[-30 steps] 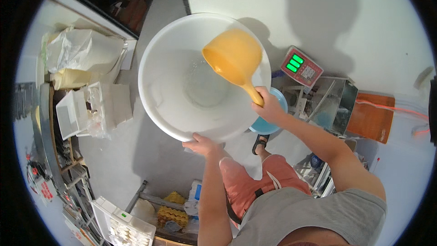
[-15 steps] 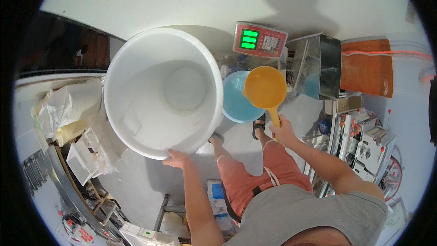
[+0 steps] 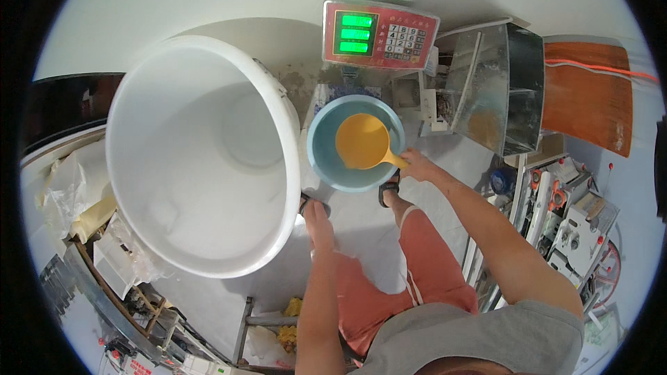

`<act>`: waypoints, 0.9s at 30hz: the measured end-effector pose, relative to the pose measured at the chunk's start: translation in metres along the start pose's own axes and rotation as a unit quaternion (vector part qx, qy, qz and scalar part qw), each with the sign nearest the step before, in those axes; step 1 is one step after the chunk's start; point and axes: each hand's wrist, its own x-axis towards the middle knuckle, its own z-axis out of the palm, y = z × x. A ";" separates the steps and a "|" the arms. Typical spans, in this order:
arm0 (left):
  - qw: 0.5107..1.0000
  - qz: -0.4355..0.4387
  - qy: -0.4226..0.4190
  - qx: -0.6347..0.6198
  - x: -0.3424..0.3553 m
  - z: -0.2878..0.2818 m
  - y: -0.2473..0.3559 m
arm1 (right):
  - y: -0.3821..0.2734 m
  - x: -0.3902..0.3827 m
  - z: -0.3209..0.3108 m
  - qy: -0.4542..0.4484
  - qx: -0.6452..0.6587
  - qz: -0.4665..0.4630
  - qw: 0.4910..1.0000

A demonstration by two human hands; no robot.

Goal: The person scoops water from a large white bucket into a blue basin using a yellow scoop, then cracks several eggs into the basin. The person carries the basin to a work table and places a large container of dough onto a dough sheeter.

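My right hand (image 3: 417, 164) grips the handle of an orange scoop (image 3: 363, 142), whose bowl sits inside a light blue basin (image 3: 326, 167) on the floor below a red scale (image 3: 379, 33). My left hand (image 3: 317, 217) hangs just to the right of the rim of a large white tub (image 3: 201, 160) that is tilted toward me; whether it touches the rim I cannot tell. The tub's inside is white, with some white powder on its lower wall.
A metal box-shaped machine (image 3: 497, 87) and an orange-brown board (image 3: 587, 97) stand at the right, with tools and boxes (image 3: 577, 215) below them. Bags and plastic wrap (image 3: 69, 187) lie at the left. A metal frame (image 3: 257, 319) is near my knees.
The scoop has moved from inside the white tub over to the blue basin and lowered into it. My left hand has slid off the tub's rim toward its right side.
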 end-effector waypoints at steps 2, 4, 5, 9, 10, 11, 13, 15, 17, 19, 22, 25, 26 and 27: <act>0.995 -0.041 0.011 0.094 0.058 0.043 0.027 | 0.006 0.016 0.005 -0.060 0.103 0.074 0.990; 0.998 -0.026 -0.001 0.061 0.116 0.068 0.046 | 0.023 0.021 0.029 -0.070 0.225 0.116 0.965; 0.997 -0.013 0.007 0.076 0.136 0.076 0.049 | 0.017 0.021 0.038 -0.087 0.259 0.152 0.950; 0.994 0.029 -0.004 0.108 0.175 0.114 0.100 | 0.034 0.014 0.087 -0.004 0.386 0.151 0.910; 0.990 0.020 0.007 0.138 0.181 0.118 0.099 | 0.020 0.011 0.089 0.015 0.407 0.149 0.901; 0.986 0.014 0.016 0.166 0.187 0.124 0.103 | 0.011 0.010 0.089 0.038 0.429 0.144 0.891; 0.986 0.004 0.020 0.165 0.195 0.128 0.108 | 0.004 0.008 0.095 0.056 0.430 0.152 0.888; 0.994 -0.004 0.011 0.112 0.197 0.123 0.110 | 0.005 0.012 0.089 0.073 0.408 0.155 0.897; 0.996 -0.020 -0.001 0.085 0.181 0.128 0.117 | 0.015 0.011 0.071 0.087 0.363 0.154 0.915; 0.998 -0.035 0.002 0.042 0.166 0.115 0.105 | 0.013 -0.003 0.059 0.100 0.318 0.137 0.933; 0.992 -0.068 0.065 -0.086 0.129 0.105 0.103 | 0.025 -0.030 0.027 0.065 0.266 0.102 0.956; 0.986 -0.079 0.110 -0.097 0.087 0.078 0.073 | -0.015 -0.079 -0.004 0.051 0.194 0.051 0.978; 0.991 -0.067 0.111 -0.044 0.071 0.071 0.074 | -0.025 -0.098 -0.015 0.057 0.171 0.027 0.983; 0.978 -0.075 0.126 -0.146 0.053 0.064 0.078 | -0.037 -0.119 -0.026 0.053 0.158 0.033 0.985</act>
